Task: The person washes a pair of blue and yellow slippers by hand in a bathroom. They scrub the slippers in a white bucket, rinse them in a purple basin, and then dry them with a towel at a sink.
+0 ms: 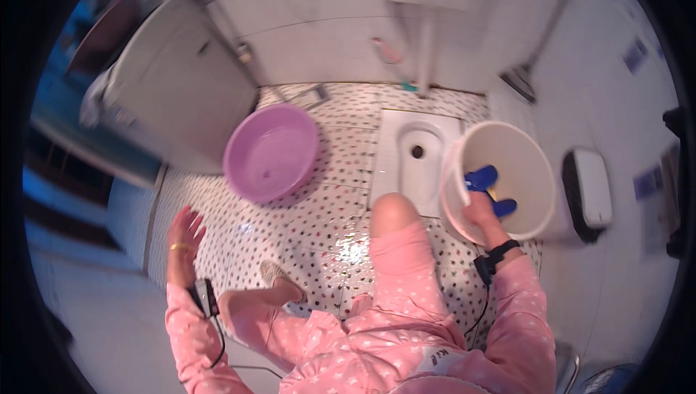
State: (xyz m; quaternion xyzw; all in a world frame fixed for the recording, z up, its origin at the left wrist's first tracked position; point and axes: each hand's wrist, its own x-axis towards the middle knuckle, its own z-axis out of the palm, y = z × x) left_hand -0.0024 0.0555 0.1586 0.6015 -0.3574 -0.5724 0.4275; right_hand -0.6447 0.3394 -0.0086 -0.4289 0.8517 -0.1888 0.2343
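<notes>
My right hand (479, 210) is at the near left rim of a large white plastic bucket (535, 176), next to a blue item (483, 177) with rounded ends, perhaps a pair of slippers or a brush. Whether the fingers grip the blue item or the rim is unclear. My left hand (186, 233) hangs empty over the floor at the left, its fingers apart. A purple plastic basin (272, 155) stands on the speckled tile floor between the left hand and the squat toilet (421, 160), which lies left of the bucket.
A grey cabinet or appliance (185, 89) stands at the left. A floor squeegee (520, 81) leans on the right wall, near a black and white bin (590, 193). A white pipe (426, 51) rises behind the toilet, beside a pink and green brush (389, 51). The floor (348, 247) shines wetly.
</notes>
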